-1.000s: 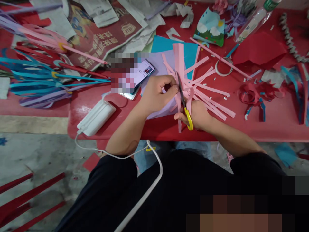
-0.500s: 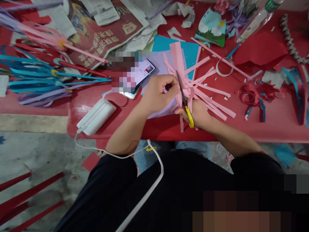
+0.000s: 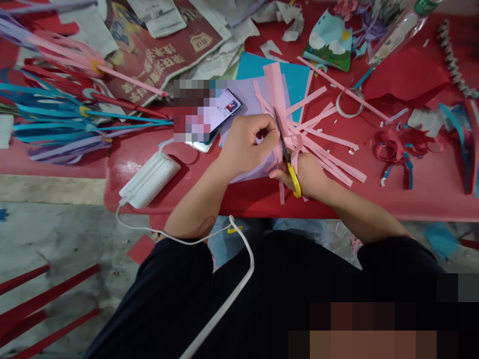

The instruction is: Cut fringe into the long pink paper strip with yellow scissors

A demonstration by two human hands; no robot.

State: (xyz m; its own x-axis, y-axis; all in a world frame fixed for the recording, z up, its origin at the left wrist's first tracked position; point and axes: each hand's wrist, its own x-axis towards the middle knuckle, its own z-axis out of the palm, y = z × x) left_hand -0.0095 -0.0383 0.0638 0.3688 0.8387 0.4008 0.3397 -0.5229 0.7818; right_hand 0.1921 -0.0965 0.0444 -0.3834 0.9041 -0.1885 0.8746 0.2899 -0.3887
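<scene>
"Two hands are working close together over the near part of the red surface (image 3: 434,199). What is the left hand (image 3: 249,142) doing?"

"It is pinching pink paper (image 3: 273,82) between thumb and forefinger, right beside the blades of the scissors (image 3: 294,180). The right hand (image 3: 309,174) is curling round their yellow handle, its thumb poking out to the left."

"And where is that paper lying?"

"Its broad end is pointing away from the person, over a purple sheet (image 3: 249,89). The blades are slanting across it, nearer the hands."

"Is anything getting in the way?"

"Loose pink strips (image 3: 333,162) are fanning out beside the right hand, and a curled one is bending close to the blades. The left hand is hiding part of the purple sheet."

"What about further out?"

"A teal sheet (image 3: 252,65) is peeking out from under the purple one. On the left, a phone (image 3: 220,109) is resting near a white power bank (image 3: 149,180); pixel blocks are covering some of it. Looped blue strips (image 3: 48,112) are spreading beyond, below a newspaper (image 3: 149,60)."

"And on the right?"

"A thin pink stick (image 3: 374,108) is crossing a tape roll (image 3: 350,115). Red scraps (image 3: 389,144) are tangling nearer, and a clear bottle (image 3: 398,37) is lying farther back."
</scene>
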